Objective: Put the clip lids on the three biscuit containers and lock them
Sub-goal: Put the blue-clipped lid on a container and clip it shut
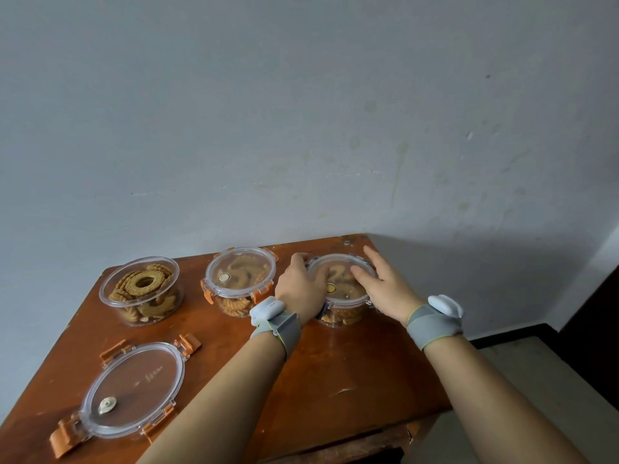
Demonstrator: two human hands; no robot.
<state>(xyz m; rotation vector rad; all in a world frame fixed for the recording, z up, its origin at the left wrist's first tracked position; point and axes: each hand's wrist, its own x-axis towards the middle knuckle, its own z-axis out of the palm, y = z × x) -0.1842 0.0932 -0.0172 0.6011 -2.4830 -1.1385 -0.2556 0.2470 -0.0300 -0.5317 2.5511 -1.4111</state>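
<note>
Three round clear biscuit containers stand on the brown table. The left container has no lid and shows ring biscuits. The middle container wears a clear lid with orange clips. The right container has a clear lid with grey clips on it. My left hand presses on that lid's left edge. My right hand rests on its right side, fingers spread. A loose clear lid with orange clips lies flat at the near left.
A pale wall stands right behind the table. The table's right edge runs close to the right container, with the floor below. Both of my wrists carry grey bands with white devices.
</note>
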